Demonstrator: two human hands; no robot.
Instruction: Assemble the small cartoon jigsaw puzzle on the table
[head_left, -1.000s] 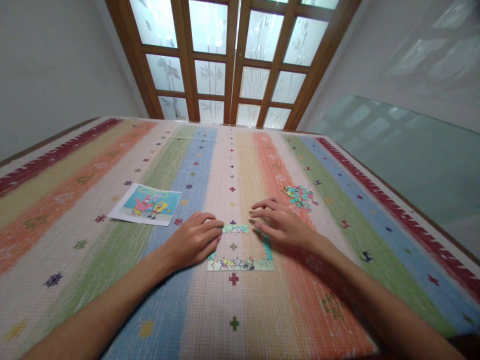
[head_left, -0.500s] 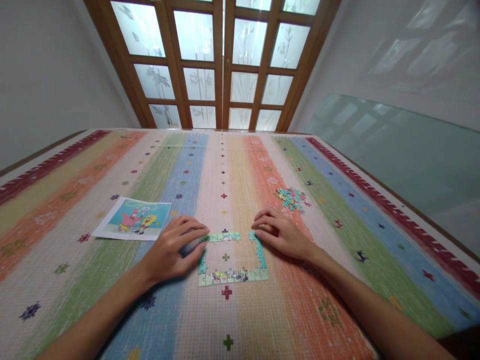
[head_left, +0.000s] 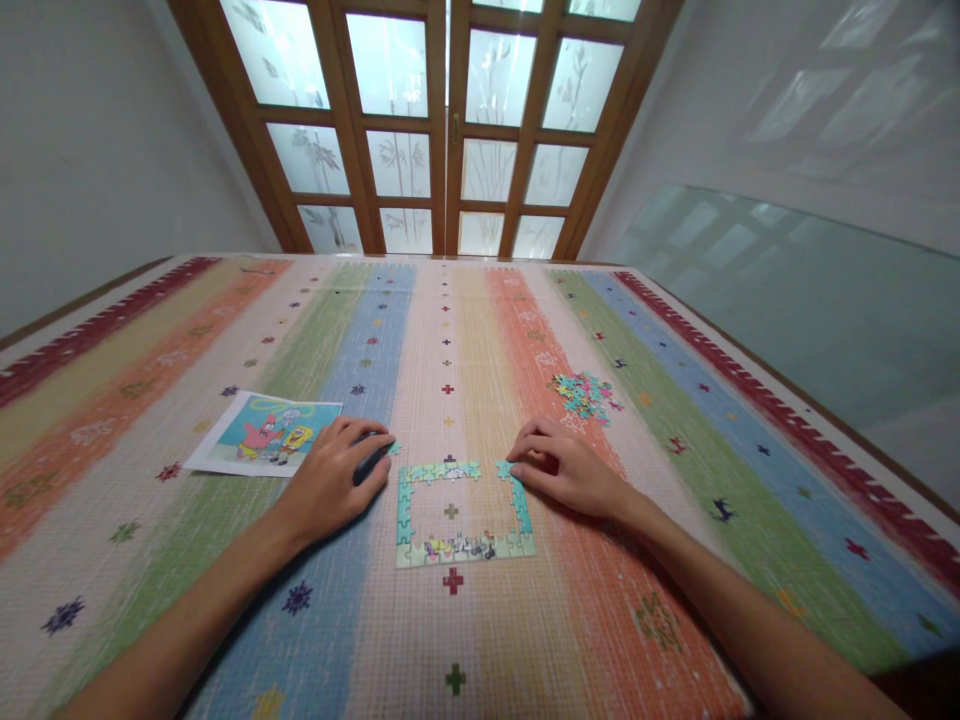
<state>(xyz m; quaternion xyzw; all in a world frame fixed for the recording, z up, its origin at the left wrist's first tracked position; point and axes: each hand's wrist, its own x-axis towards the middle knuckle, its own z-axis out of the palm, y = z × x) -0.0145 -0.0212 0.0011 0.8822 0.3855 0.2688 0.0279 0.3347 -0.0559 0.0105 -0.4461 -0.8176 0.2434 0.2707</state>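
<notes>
A rectangular border of joined jigsaw puzzle pieces (head_left: 466,549) lies in front of me, its top side broken by a gap near the right. Left of its top corner, my left hand (head_left: 346,472) has curled fingers and thumb at a small teal puzzle piece (head_left: 394,449). My right hand (head_left: 559,467) rests by the top right corner, thumb and fingertips drawn together at a teal puzzle piece (head_left: 504,467). That hand hides part of the border. Under the left hand's edge lies a printed cartoon picture (head_left: 251,435), partly covered.
A pile of loose puzzle pieces (head_left: 585,396) lies beyond my right hand. The striped tablecloth (head_left: 457,630) covers the table. Wooden glass-paned doors (head_left: 442,130) stand past the far edge, and a glass panel (head_left: 810,310) is on the right.
My left hand has moved left and slightly away from the border, uncovering its top left corner. A teal piece now shows at its fingertips. My right hand has barely moved.
</notes>
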